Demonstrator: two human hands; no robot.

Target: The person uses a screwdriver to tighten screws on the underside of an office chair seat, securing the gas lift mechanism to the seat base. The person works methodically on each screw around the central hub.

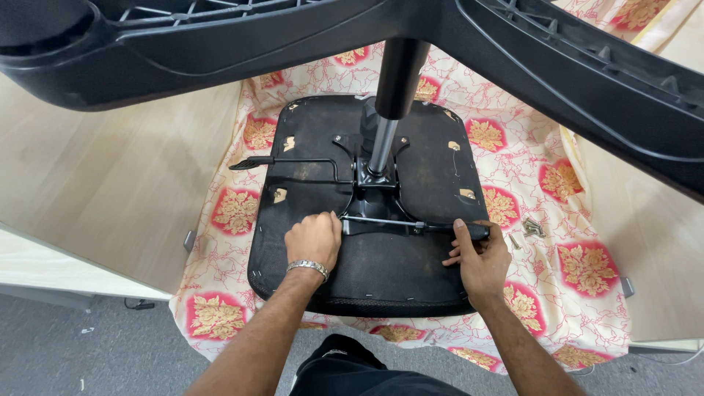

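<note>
A long screwdriver (400,223) lies level across the upturned black seat underside (411,271) (metal shaft leftward, dark handle rightward).

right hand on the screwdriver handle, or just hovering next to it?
Touching. The head view shows the right hand wrapped around the dark handle of the screwdriver, thumb lying along it, no gap visible.

pale wood table (110,176), floral cloth (513,158), grey floor (73,345).

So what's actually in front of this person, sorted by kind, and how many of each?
Upturned chair seat: 1
Star-shaped chair base: 1
Gas-lift column: 1
Screwdriver: 1
Patterned cloth: 1
Wristwatch: 1
Total: 6
</note>
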